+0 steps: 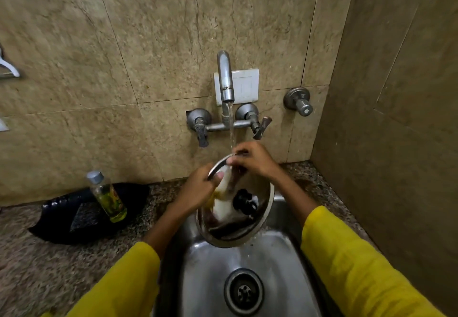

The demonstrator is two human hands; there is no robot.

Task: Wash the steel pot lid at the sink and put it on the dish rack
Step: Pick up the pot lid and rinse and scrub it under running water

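Observation:
The round steel pot lid [257, 220], with a black knob at its middle, is tilted over the steel sink [205, 279]. Water runs from the tap [226, 78] onto its upper rim and drips off the lower edge. My left hand [198, 190] grips the lid's left rim, thumb on the edge. My right hand [252, 159] is at the top rim, fingers bent over the edge where the stream lands. The shiny lid mirrors pale and yellow shapes. No dish rack is in view.
A clear bottle of green liquid [109, 196] stands on a black bag [74, 215] on the speckled counter to the left. Two tap handles [200, 128] and a separate valve [298, 102] stick out of the tiled wall. A side wall closes in on the right.

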